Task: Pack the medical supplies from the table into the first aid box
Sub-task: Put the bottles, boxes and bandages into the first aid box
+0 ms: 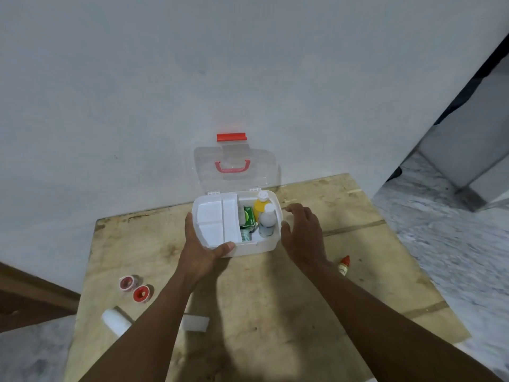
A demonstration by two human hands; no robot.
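First aid box: 1, white, set at the far edge of the bench, against the wall; its clear lid is raised, with a red handle and a red latch.
Tray: 1 white insert, seated in the left half of the box.
Bottles in box: 2, upright in the right half, 1 yellow bottle behind 1 clear bottle.
Green packet: 1, seen between tray and bottles.
Tape rolls: 2, red-centred, near the left edge of the bench.
Bandage roll: 1, white, at the left edge, nearer the front.
White pad: 1, lying just right of the left forearm.
Dropper bottle: 1, red-capped, lying beside the right forearm.
Left hand: the box's front-left corner is gripped, thumb on the front rim, fingers along the left wall.
Right hand: fingers are spread wide, just beside the box's right wall; contact cannot be told.
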